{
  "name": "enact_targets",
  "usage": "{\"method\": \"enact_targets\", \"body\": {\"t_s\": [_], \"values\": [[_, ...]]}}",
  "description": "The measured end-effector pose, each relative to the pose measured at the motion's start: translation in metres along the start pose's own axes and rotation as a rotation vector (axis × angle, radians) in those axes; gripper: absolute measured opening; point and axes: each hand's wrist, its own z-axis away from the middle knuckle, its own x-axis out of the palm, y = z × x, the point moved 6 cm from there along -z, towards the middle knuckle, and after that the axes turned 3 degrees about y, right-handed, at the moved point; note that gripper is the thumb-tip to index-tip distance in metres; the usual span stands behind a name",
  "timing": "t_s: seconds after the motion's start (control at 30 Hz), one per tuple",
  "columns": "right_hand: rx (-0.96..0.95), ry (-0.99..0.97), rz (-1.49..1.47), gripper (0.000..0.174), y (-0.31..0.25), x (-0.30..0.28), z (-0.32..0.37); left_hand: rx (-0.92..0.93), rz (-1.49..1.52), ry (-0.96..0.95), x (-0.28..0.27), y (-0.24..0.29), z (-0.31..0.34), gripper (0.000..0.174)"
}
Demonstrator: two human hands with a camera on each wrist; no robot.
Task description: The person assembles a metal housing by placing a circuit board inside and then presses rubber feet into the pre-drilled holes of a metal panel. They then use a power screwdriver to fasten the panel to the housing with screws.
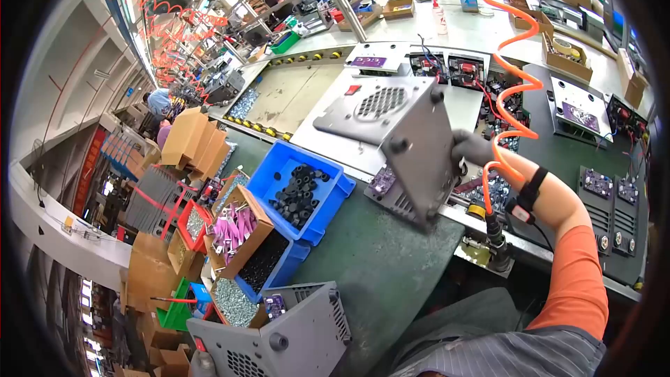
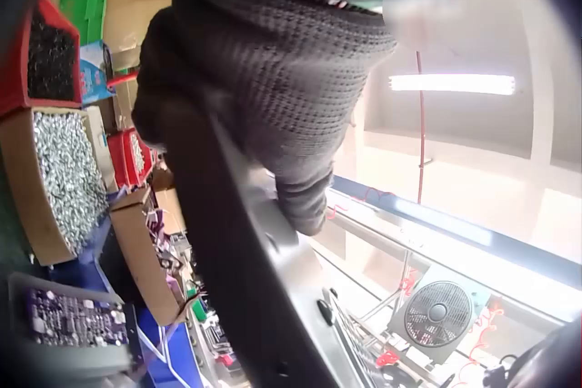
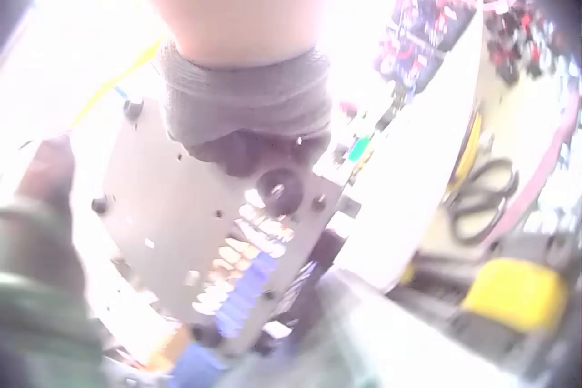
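My right hand (image 1: 474, 148), in a dark glove, grips the edge of a grey metal casing (image 1: 419, 146) that stands tilted over the bench. The casing has a round vent grille, a red switch and black rubber feet. In the right wrist view the glove (image 3: 250, 115) lies against its flat panel (image 3: 173, 224). My left hand is out of the head view; in its wrist view the gloved hand (image 2: 273, 79) holds the edge of a grey metal casing (image 2: 236, 251). Near that casing is a purple circuit board (image 2: 77, 320). A second casing (image 1: 279, 342) stands at the lower left.
A blue bin (image 1: 335, 199) of black rubber feet stands left of the tilted casing. Beside it are a box of pink-purple parts (image 1: 234, 230) and a box of screws (image 1: 236, 301). An orange coiled hose (image 1: 520, 77) hangs by my right arm. Black-handled scissors (image 3: 486, 201) lie to the right.
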Motion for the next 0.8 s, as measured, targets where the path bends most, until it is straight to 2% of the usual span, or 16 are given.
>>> {"method": "enact_targets", "body": {"t_s": [0.03, 0.1, 0.17, 0.2, 0.23, 0.3, 0.37, 0.43, 0.5, 0.57, 0.6, 0.67, 0.7, 0.73, 0.77, 0.8], "values": [[-0.035, 0.099, -0.023, 0.041, 0.003, -0.018, -0.014, 0.013, 0.021, 0.003, 0.004, 0.002, -0.003, 0.099], [-0.265, 0.28, 0.249, 0.04, -0.017, -0.053, -0.04, 0.043, 0.067, 0.007, 0.013, 0.005, -0.011, 0.096], [-0.514, 0.775, 0.736, 0.035, -0.03, -0.091, -0.048, 0.055, 0.106, 0.004, 0.022, 0.006, -0.016, 0.094], [-0.373, 0.892, 0.932, 0.028, -0.042, -0.096, -0.04, 0.064, 0.126, 0.004, 0.025, 0.007, -0.018, 0.092], [-0.124, 0.662, 1.194, 0.025, -0.006, -0.131, -0.08, 0.075, 0.141, 0.008, 0.026, 0.011, -0.019, 0.091], [0.192, 0.334, 1.278, 0.025, 0.01, -0.114, -0.07, 0.102, 0.177, 0.012, 0.03, 0.019, -0.024, 0.088], [0.22, 0.19, 1.606, 0.019, 0.008, -0.095, -0.034, 0.13, 0.217, 0.007, 0.039, 0.024, -0.031, 0.086], [0.12, 0.327, 1.456, 0.021, 0.012, -0.09, -0.017, 0.144, 0.269, 0.0, 0.052, 0.023, -0.037, 0.083], [0.072, 0.248, 1.296, 0.025, 0.027, -0.071, -0.013, 0.146, 0.305, -0.013, 0.063, 0.024, -0.04, 0.08], [0.057, 0.244, 1.281, 0.026, -0.003, -0.037, 0.013, 0.156, 0.339, -0.021, 0.073, 0.027, -0.041, 0.078], [0.063, 0.244, 1.276, 0.026, 0.017, -0.046, 0.005, 0.165, 0.356, -0.023, 0.076, 0.029, -0.041, 0.076], [-0.21, 0.466, 0.754, 0.027, 0.08, -0.081, -0.03, 0.185, 0.387, -0.018, 0.081, 0.035, -0.038, 0.074], [-0.337, 0.563, 0.485, 0.027, 0.073, -0.084, -0.027, 0.194, 0.405, -0.014, 0.083, 0.036, -0.037, 0.072], [-0.338, 0.562, 0.481, 0.027, 0.067, -0.083, -0.025, 0.206, 0.425, -0.01, 0.086, 0.038, -0.036, 0.071], [-0.171, 0.303, 0.959, 0.038, 0.027, -0.051, -0.018, 0.222, 0.445, -0.003, 0.09, 0.042, -0.033, 0.07], [0.012, 0.012, 1.415, 0.053, 0.018, -0.03, -0.011, 0.235, 0.466, 0.005, 0.092, 0.045, -0.029, 0.069]]}}
